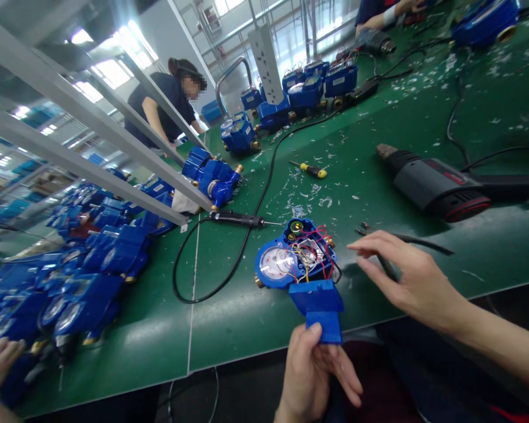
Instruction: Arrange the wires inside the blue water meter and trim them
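In the lower middle my left hand pinches a flat blue plastic cover between thumb and fingers, at the table's front edge. Right behind it lies a blue water meter with a round clear dial and an opened housing. Red, yellow, black and white wires spill from that housing. To the right, my right hand is open, fingers stretched toward the meter and apart from it. A pair of pliers with dark handles lies at this hand; one handle shows between thumb and forefinger, and whether they touch is unclear.
A heat gun, a yellow-black screwdriver and a corded electric screwdriver lie on the green table. Blue meters crowd the left and back. Co-workers' hands show at the edges; a person leans in behind.
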Action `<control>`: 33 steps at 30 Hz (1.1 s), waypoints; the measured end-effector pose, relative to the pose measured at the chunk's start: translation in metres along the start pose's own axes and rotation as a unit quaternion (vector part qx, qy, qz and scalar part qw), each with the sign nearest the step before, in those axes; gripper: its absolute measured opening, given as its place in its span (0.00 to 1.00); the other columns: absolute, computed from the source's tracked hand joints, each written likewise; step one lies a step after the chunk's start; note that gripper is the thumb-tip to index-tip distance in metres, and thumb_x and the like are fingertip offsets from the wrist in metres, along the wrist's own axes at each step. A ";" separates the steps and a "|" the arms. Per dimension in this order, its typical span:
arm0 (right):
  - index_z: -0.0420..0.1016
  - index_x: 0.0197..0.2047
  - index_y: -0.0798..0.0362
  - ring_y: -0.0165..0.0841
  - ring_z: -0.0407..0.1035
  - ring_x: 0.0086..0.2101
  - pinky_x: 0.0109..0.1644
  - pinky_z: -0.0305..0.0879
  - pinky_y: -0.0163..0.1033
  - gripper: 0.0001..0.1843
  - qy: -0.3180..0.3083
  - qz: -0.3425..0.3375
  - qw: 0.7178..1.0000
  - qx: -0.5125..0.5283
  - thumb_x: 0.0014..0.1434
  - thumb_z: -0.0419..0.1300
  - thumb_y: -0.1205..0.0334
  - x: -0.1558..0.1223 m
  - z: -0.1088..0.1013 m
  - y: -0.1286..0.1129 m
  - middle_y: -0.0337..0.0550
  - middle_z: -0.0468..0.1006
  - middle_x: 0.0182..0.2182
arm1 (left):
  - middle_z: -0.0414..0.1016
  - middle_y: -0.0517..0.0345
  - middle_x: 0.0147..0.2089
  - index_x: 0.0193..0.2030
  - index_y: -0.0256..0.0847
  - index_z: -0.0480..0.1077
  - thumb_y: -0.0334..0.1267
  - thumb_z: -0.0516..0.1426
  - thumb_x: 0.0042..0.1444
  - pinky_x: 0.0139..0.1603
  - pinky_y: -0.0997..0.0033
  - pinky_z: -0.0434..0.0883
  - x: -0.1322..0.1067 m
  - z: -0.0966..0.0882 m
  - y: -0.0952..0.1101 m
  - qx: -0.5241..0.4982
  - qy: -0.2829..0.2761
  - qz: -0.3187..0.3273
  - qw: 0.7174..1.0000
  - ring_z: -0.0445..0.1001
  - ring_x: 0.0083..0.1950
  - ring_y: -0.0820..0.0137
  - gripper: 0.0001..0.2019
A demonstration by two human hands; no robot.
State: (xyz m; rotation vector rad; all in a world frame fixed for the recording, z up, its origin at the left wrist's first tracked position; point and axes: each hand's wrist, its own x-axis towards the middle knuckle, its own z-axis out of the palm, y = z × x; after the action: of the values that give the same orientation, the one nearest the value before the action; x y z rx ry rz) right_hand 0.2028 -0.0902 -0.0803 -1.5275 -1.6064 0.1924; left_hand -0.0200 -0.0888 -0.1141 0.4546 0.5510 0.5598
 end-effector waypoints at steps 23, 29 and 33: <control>0.68 0.54 0.58 0.40 0.73 0.38 0.43 0.71 0.46 0.19 0.006 0.085 0.988 -0.129 0.67 0.53 0.54 0.003 0.001 0.017 0.55 0.76 0.43 | 0.79 0.51 0.19 0.30 0.35 0.68 0.49 0.53 0.65 0.13 0.83 0.66 -0.003 -0.004 0.005 -0.030 -0.004 -0.037 0.999 0.75 0.15 0.69 0.20; 0.61 0.65 0.66 0.61 0.66 0.47 0.39 0.68 0.59 0.36 -0.110 0.097 0.869 -0.474 0.65 0.51 0.44 -0.039 -0.001 0.058 0.72 0.68 0.53 | 0.80 0.48 0.22 0.33 0.33 0.69 0.48 0.48 0.69 0.15 0.82 0.68 -0.008 0.001 0.008 -0.026 -0.028 -0.028 0.999 0.78 0.19 0.67 0.21; 0.61 0.64 0.71 0.51 0.67 0.39 0.34 0.65 0.49 0.26 -0.142 0.097 0.851 -0.496 0.66 0.45 0.66 -0.050 -0.003 0.068 0.64 0.71 0.42 | 0.80 0.46 0.22 0.30 0.31 0.70 0.49 0.49 0.68 0.14 0.83 0.66 -0.009 0.005 0.010 -0.016 -0.022 -0.027 0.999 0.78 0.19 0.68 0.24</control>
State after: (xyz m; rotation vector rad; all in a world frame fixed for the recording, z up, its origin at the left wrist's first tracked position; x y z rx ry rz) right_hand 0.2468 -0.1194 -0.1467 -2.5441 -1.8961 -0.4012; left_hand -0.0265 -0.0879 -0.1017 0.4203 0.5110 0.5048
